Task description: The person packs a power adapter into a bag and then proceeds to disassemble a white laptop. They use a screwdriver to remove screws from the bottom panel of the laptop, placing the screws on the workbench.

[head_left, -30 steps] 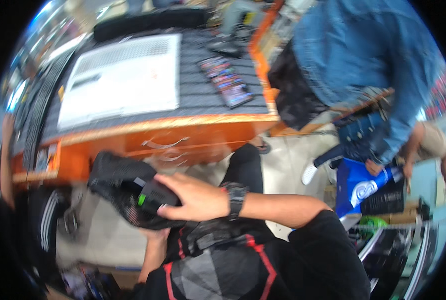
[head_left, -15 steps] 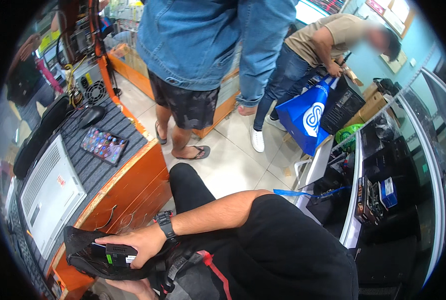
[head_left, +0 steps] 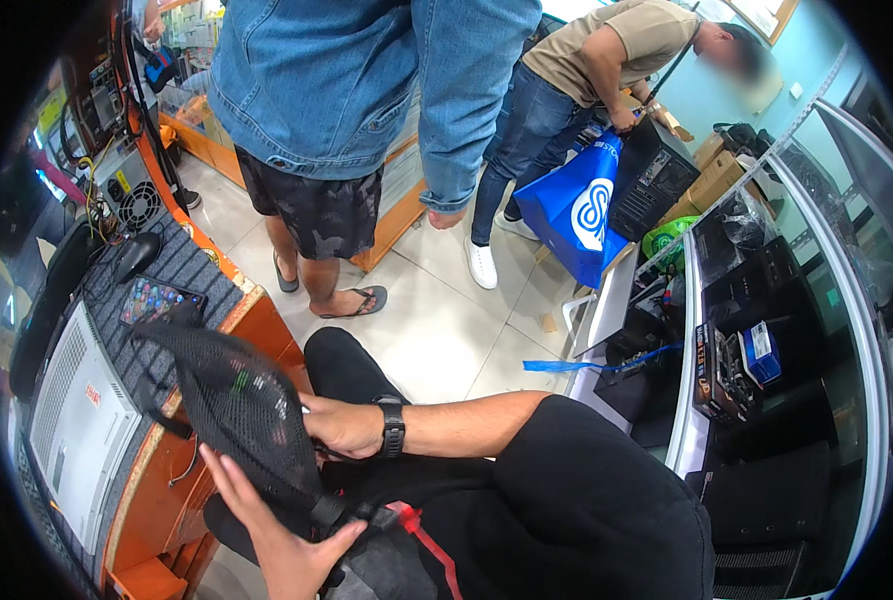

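Note:
A black mesh pouch point(head_left: 241, 400) stands upright in front of me, joined to a dark bag with straps and a red tape point(head_left: 413, 520) on my lap. Something with a green mark shows dimly through the mesh. My right hand point(head_left: 344, 428), with a black watch point(head_left: 392, 427) on its wrist, has its fingers closed at the pouch's right edge; the fingertips are partly hidden. My left hand point(head_left: 291, 545) has fingers and thumb spread along the pouch's near side, touching its lower part.
Left, an orange-sided counter point(head_left: 171, 490) bears a closed grey laptop point(head_left: 81, 430), a phone point(head_left: 156, 298), a mouse point(head_left: 138, 257) and a power supply unit point(head_left: 131, 190). A person in a denim jacket point(head_left: 316, 90) stands ahead; another person bends over a blue bag point(head_left: 566, 215). Shelves point(head_left: 691, 370) line the right.
The pouch has been raised, with the black boxy item now behind its mesh. My right hand has moved from that item to the pouch's edge. My left hand has come out from underneath.

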`<state>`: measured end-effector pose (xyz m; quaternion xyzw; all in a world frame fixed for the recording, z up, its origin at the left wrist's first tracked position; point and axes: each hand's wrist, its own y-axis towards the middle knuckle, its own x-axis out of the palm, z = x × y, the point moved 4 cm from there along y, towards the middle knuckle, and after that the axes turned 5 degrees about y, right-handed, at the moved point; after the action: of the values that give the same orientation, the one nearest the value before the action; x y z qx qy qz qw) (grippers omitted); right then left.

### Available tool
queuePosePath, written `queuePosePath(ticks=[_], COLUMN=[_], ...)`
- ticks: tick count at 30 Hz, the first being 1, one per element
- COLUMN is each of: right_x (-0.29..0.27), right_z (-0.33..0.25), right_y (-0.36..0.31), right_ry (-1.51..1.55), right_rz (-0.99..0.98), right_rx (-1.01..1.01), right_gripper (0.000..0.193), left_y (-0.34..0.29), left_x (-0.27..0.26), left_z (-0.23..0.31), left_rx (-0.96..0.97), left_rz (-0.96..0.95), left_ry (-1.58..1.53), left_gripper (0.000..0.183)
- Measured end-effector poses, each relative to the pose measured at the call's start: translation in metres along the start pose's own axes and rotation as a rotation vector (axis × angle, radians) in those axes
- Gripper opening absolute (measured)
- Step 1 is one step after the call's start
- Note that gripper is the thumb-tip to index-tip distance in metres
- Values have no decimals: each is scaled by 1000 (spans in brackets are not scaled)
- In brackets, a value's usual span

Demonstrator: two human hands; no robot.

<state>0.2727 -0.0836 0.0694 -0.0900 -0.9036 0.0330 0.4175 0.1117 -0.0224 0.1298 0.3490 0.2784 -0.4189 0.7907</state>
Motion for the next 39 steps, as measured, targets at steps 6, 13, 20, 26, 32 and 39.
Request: queuePosePath(ticks=[6, 13, 20, 26, 32, 39], right_x=[-8, -8, -2, 13, 39, 74], right_z=[21, 23, 24, 35, 59, 112], right_y=[-7, -13, 9, 39, 86, 135], right_ry=[128, -61, -327, -598, -817, -972], right_rz=[92, 80, -192, -649, -999, -1029], right_rx=[29, 101, 449, 646, 844, 1063], right_gripper=[37, 36, 93, 102, 100, 93], left_y=[-14, -49, -109, -168, -223, -235], left_x=[17, -9, -47, -58, -55, -75], left_z=[-12, -37, -82, -142, -183, -185], left_rx=[147, 16, -329, -768, -939, -1107], left_rz=[173, 214, 269, 623, 512, 318], left_ry=[44, -33, -494, -1268, -1064, -354], left_gripper=[106, 57, 39, 48, 46, 54])
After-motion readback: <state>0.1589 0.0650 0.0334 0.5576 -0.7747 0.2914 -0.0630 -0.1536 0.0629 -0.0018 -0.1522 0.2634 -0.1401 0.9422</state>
